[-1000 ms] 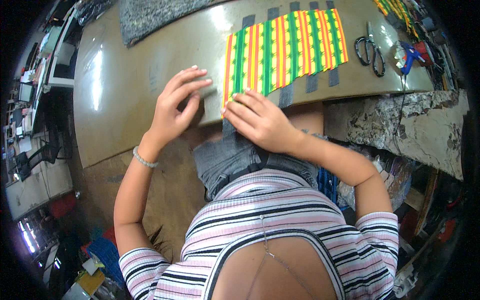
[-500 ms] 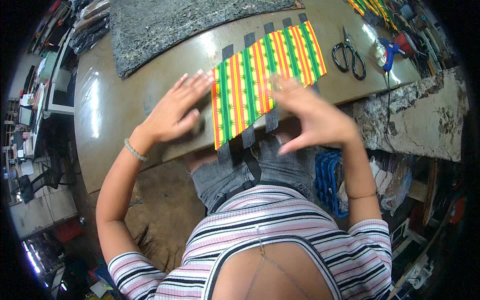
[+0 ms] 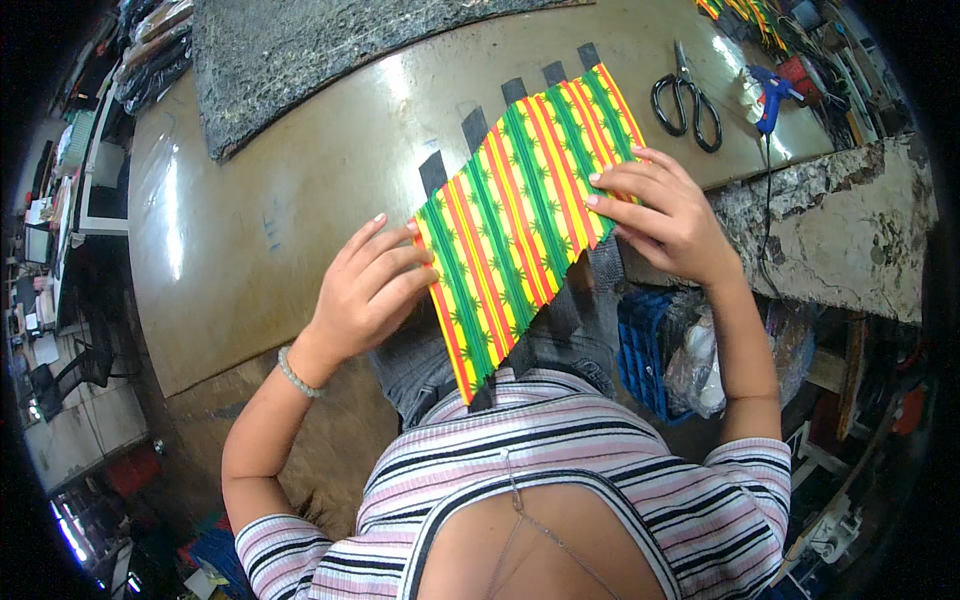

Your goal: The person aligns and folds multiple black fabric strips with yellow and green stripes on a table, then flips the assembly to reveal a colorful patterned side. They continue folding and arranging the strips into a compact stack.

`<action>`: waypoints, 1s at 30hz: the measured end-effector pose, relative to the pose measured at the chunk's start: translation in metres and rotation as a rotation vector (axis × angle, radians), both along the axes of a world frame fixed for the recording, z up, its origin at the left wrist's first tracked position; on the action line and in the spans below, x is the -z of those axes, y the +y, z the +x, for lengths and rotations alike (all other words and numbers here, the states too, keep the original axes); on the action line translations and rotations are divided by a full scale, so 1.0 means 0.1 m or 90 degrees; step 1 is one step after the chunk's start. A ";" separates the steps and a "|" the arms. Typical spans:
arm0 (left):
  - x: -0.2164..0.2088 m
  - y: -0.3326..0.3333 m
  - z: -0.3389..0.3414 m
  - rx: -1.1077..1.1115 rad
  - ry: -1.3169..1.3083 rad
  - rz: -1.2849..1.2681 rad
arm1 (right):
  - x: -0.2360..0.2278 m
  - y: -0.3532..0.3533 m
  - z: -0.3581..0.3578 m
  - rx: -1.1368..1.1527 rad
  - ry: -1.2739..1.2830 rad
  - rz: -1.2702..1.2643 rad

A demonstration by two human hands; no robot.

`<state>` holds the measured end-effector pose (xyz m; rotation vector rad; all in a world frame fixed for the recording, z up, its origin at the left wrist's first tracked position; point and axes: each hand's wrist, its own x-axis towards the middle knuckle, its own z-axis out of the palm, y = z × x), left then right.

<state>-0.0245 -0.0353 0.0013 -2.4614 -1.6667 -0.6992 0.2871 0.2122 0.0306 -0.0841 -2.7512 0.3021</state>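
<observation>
A striped fabric piece [image 3: 525, 215] in green, yellow and red, printed with dark leaf shapes, lies slanted across the table's near edge, its lower corner hanging over my lap. Dark grey strips [image 3: 474, 128] stick out past its far edge, and more show below the near one. My left hand [image 3: 372, 292] pinches its left edge, the thumb hidden. On the right edge, the fingers of my right hand [image 3: 665, 212] curl over the top of the fabric; what is under it is out of sight.
Black-handled scissors [image 3: 687, 105] and a blue glue gun [image 3: 771, 98] with a cord lie at the right of the table [image 3: 260, 290]. A rough dark slab [image 3: 300, 70] covers the far left. A blue crate [image 3: 645, 350] with plastic bags stands below, right.
Both hands have closed on the fabric's side edges. The piece has been drawn toward me and turned, its lower corner now over my lap.
</observation>
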 end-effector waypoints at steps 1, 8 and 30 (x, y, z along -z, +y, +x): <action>-0.02 0.03 -0.03 0.005 0.019 0.025 | -0.04 -0.02 -0.06 -0.005 0.005 0.072; -0.10 0.11 -0.44 -0.157 -0.047 -0.173 | -0.21 -0.18 -0.32 0.079 -0.286 -0.053; -0.02 -0.23 -0.37 -0.234 -0.057 -0.282 | 0.35 0.00 -2.24 0.082 0.038 -0.081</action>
